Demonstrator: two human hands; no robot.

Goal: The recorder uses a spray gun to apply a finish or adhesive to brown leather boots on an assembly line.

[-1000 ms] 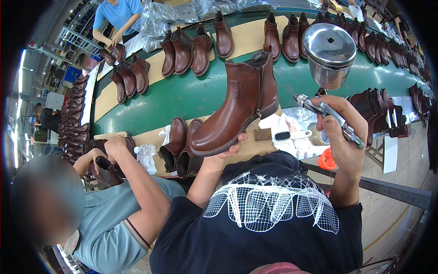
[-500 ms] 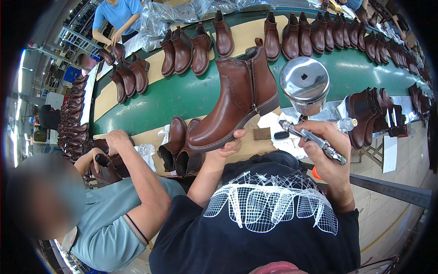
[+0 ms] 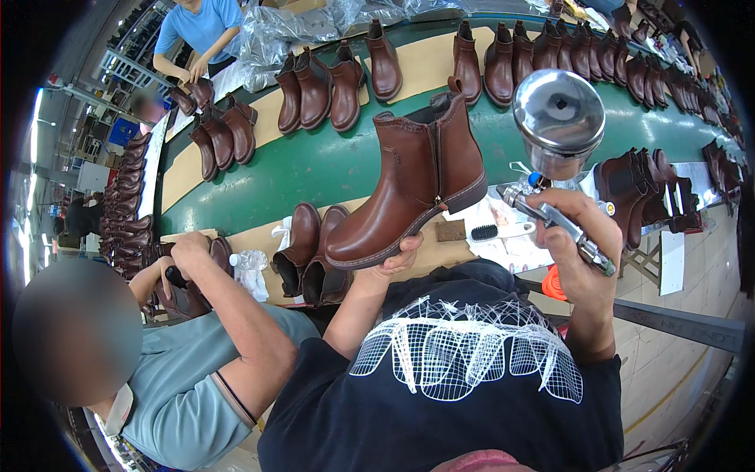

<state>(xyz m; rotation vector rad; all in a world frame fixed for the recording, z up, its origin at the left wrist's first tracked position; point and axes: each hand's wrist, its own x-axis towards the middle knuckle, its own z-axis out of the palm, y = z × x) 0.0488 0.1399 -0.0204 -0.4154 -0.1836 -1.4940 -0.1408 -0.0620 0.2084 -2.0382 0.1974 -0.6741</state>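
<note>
Left hand (image 3: 391,262) cups a brown boot (image 3: 411,191) from beneath; right hand (image 3: 578,244) grips a spray gun (image 3: 554,149) tightly.

Left hand (image 3: 391,259) mostly hidden under boot (image 3: 413,189); co-worker's face (image 3: 75,330) blurred.

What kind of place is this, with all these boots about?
Most likely a shoe factory's finishing line. Rows of brown boots ride a long green conveyor belt, the left hand holds up one boot, and the right hand grips a spray gun.
</note>
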